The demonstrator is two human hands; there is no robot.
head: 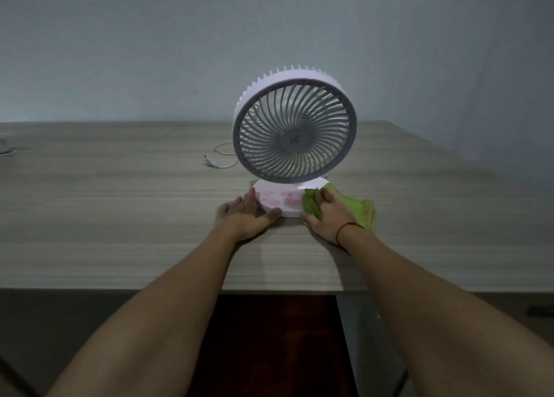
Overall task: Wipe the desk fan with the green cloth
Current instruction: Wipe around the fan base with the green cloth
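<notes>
A white desk fan [295, 126] with a grey round grille stands upright on the wooden desk [120, 204], its grille facing me. Its flat round base [281, 200] carries pink markings. My left hand [244, 215] lies flat against the base's left edge, fingers together, thumb along the front rim. My right hand [328, 216] presses the crumpled green cloth [356, 209] onto the right side of the base. Part of the cloth trails onto the desk to the right of my wrist, which wears a red string.
The fan's white cord and plug [211, 161] lie loose on the desk behind and left of the fan. A pale wall rises behind the desk. The desk's front edge [150, 288] runs below my forearms, with dark floor beneath.
</notes>
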